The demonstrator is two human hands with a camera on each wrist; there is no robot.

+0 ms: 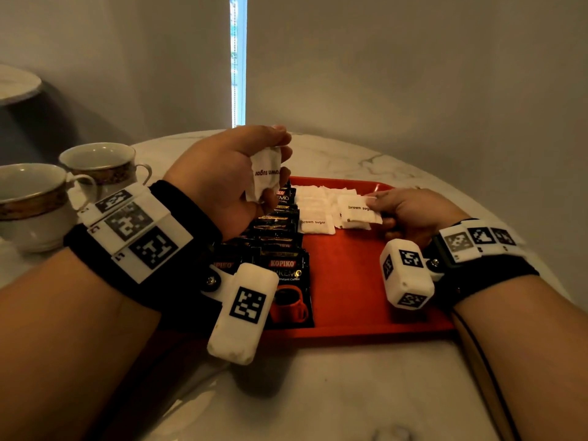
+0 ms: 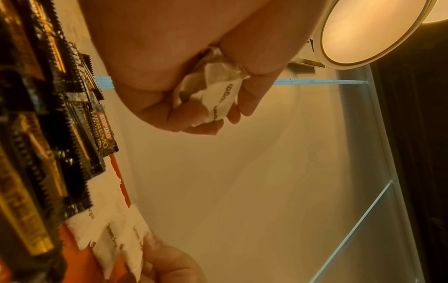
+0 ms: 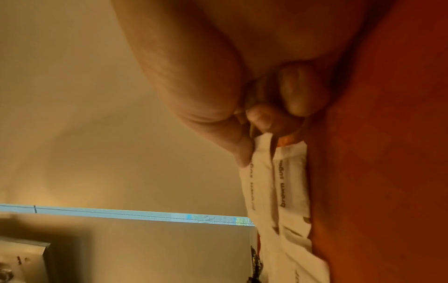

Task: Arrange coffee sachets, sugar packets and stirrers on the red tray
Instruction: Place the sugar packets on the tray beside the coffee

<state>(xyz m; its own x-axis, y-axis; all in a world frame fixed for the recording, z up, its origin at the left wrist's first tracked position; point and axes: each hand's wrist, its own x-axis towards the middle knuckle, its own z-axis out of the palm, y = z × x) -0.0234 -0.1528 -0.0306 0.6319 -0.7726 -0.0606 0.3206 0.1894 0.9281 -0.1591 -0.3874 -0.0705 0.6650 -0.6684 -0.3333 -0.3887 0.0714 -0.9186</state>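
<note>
White paper packets fill both our hands: our left hand (image 1: 229, 173) hovers above the red tray (image 1: 350, 281), fingers curled round a small bunch of sugar packets (image 1: 266, 173), while our right hand (image 1: 410, 211) pinches one sugar packet (image 1: 358, 209) by its edge, low over the second row (image 1: 346, 214) we are building beside the first row (image 1: 313, 205). We judge the step goes best if we set it flat, print up, overlapping its neighbour evenly, then feed the next from the left. Black coffee sachets (image 1: 280, 237) already run down the tray's left part, touching the sugar. Two teacups (image 1: 63, 186) stand on the marble table (image 1: 350, 393) to the left, clear of our work. We see no stirrers, and nothing blocks the placement
</note>
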